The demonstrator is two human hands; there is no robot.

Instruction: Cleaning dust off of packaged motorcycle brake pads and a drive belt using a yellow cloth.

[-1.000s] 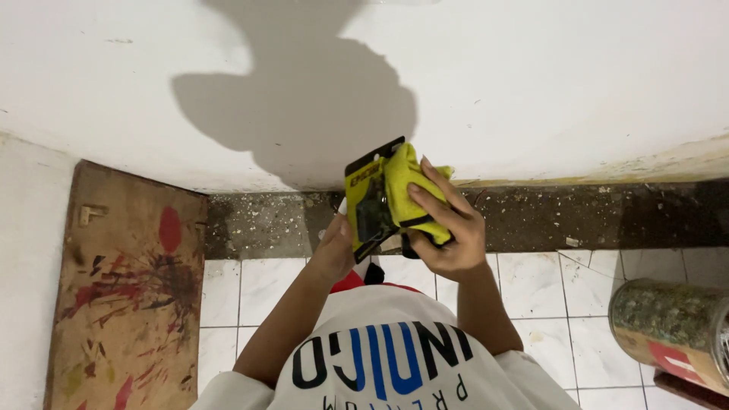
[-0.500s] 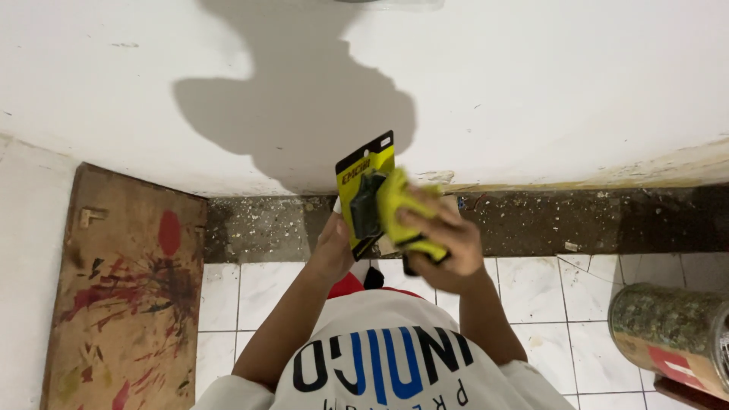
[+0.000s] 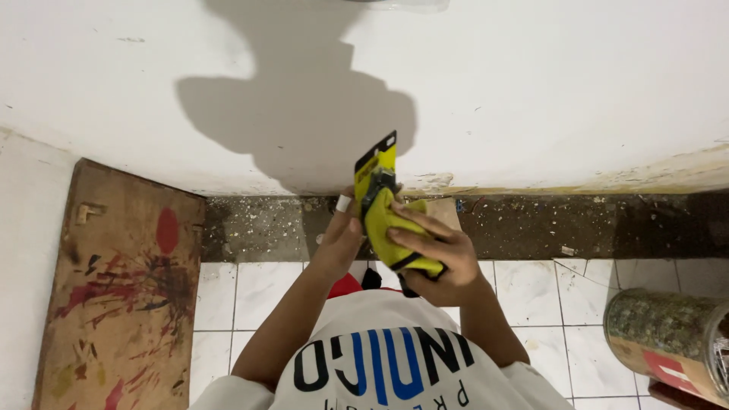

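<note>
Both hands close together in front of the white wall [image 3: 531, 91], right hand [image 3: 437, 254] wrapped round the yellow tool pack [image 3: 387, 220], left hand [image 3: 343, 231] pinching its edge to steady it.

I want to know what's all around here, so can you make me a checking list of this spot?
Surface: white tiled floor, with a dark gritty strip along the wall.
Job's things: yellow and black packaged tool, held up in front of the chest.
Clutter: paint-stained wooden board on the left; speckled can lying at the right.
Grippers: left hand and right hand both grip the package.
Cables: nothing seen.
Surroundings: white wall bearing the person's shadow.
</note>
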